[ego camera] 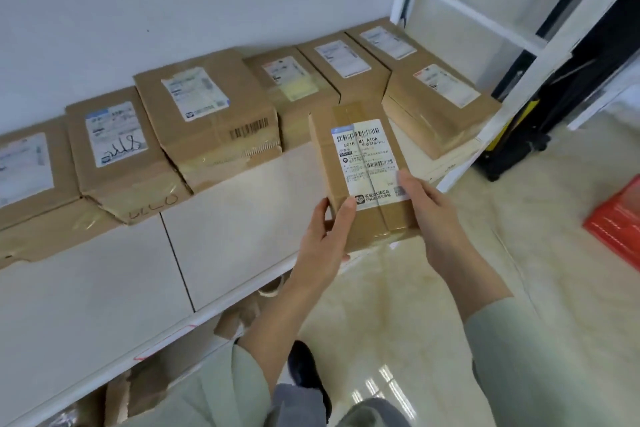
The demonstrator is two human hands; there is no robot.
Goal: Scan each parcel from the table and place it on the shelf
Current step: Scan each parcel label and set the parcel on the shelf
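I hold a small brown cardboard parcel [363, 166] with a white barcode label facing up, over the front edge of the white shelf [242, 218]. My left hand [325, 239] grips its near left corner, thumb on top. My right hand [433, 215] grips its near right side. Both hands are closed on the parcel. Several other labelled cardboard parcels [204, 114] stand in a row along the back of the shelf against the wall.
White shelf uprights [519, 87] rise at the right end. A black and yellow object [512, 146] stands on the tiled floor beyond them. A red crate [616, 222] sits at the right edge. More cardboard boxes [239, 319] lie under the shelf.
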